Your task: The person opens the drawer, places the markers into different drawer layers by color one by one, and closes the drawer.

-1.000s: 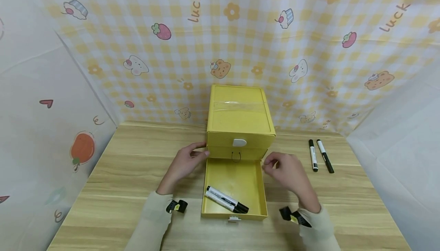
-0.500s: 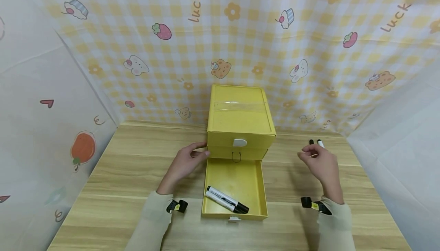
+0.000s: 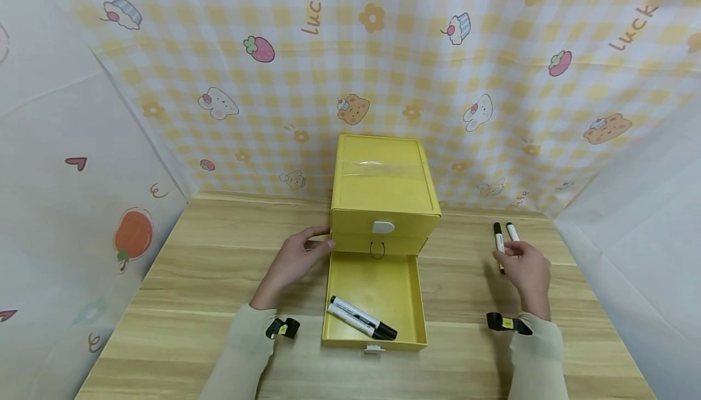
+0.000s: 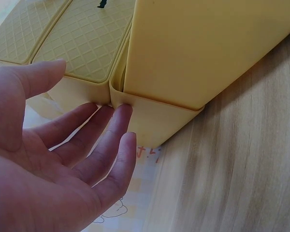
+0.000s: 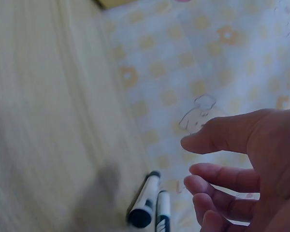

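A yellow drawer box (image 3: 383,187) stands upright, its lower drawer (image 3: 378,278) pulled out toward me. Inside the drawer, near its front, lies a white marker with black ends (image 3: 353,318); a second may lie against it. My left hand (image 3: 292,260) rests its fingertips against the box's left side, fingers loosely bent, as the left wrist view shows on the yellow casing (image 4: 154,116). My right hand (image 3: 528,272) hovers over two whiteboard markers, a left one (image 3: 498,234) and a right one (image 3: 512,229). In the right wrist view thumb and fingers stay apart, beside the markers (image 5: 144,198).
The wooden table (image 3: 230,339) lies under everything. A checked curtain (image 3: 306,83) hangs right behind the box. White cloth walls (image 3: 60,223) close off both sides. A white tab (image 3: 374,348) sticks out at the drawer's front.
My right hand has moved right from beside the drawer to the two markers on the table, then lowered over them. My left hand and the drawer have stayed put.
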A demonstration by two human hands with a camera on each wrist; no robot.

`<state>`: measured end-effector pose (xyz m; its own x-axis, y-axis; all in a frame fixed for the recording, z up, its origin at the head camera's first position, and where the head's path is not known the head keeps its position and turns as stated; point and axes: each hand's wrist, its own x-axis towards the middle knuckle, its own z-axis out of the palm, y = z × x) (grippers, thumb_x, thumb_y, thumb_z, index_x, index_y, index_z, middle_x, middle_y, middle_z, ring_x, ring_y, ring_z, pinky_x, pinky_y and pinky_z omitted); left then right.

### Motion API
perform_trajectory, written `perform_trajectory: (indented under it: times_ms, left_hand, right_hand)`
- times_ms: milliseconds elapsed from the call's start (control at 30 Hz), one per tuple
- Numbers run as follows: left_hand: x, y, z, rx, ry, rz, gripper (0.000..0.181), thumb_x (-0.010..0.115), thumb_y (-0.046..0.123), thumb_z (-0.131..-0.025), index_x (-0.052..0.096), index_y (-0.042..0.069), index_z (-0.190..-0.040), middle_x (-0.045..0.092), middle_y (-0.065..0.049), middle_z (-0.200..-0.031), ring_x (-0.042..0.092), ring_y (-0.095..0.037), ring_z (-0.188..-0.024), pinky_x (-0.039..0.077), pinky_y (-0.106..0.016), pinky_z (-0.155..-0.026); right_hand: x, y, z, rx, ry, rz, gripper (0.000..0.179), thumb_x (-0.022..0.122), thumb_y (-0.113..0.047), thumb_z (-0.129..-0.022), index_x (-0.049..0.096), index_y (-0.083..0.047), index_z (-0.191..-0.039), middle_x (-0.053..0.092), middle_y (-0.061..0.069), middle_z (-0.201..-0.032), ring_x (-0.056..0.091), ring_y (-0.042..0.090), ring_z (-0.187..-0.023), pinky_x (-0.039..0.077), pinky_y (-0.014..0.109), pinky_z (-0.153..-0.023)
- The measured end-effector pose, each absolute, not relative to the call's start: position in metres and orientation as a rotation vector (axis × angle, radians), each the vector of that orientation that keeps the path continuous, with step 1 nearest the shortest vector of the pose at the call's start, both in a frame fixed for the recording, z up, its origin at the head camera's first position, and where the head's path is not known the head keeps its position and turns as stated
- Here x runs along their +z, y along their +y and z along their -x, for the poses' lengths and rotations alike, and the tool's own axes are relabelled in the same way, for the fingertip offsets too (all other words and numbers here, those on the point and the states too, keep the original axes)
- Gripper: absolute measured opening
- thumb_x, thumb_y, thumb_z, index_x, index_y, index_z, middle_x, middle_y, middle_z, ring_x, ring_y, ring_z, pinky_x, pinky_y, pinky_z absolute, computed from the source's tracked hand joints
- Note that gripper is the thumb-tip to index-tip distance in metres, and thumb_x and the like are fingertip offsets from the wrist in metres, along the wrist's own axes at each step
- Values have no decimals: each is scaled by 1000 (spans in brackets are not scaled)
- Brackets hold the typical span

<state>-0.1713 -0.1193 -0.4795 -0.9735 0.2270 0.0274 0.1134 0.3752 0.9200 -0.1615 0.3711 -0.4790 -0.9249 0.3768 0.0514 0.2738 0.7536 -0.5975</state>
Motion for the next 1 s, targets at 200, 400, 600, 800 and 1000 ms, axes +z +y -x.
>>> perform_trajectory:
  times_ms: [200,400,600,800,1000]
  left_hand:
    - [-480,-119,172,1675,2516,-305,54,73,32,-109,62,3,-154,67,-19,-149,73,-36,-125,60,-55,-101]
    - [-481,-119,172,1683,2508,-299,54,73,32,-109,62,3,-154,68,-19,-148,73,-35,-125,60,-55,-101]
    - [-481,-119,171,1683,2501,-306,54,72,33,-110,62,2,-153,68,-20,-146,73,-36,-124,61,-55,-99]
    - [-479,-118,170,1667,2504,-287,56,73,33,-109,61,4,-155,69,-19,-145,73,-35,-125,60,-55,-101]
    - [-479,-118,170,1658,2513,-288,55,72,33,-109,61,4,-155,71,-19,-142,73,-34,-125,60,-54,-101]
  right_hand:
    - [-487,380,163,939,-2812,599,47,77,-23,-101,69,10,-133,75,27,-117,68,32,-90,46,37,-70]
    - [-496,387,164,926,-2834,626,48,75,-23,-102,68,12,-133,74,29,-121,69,41,-98,48,40,-73]
    - [-504,389,163,883,-2852,654,46,74,-25,-99,71,10,-128,75,27,-116,67,39,-95,46,41,-70]
    - [-508,389,164,857,-2848,676,41,76,-26,-99,74,8,-121,76,22,-106,64,28,-80,45,38,-63]
    - [-511,391,163,875,-2848,679,39,76,-26,-99,75,8,-118,77,20,-101,61,24,-73,44,37,-61]
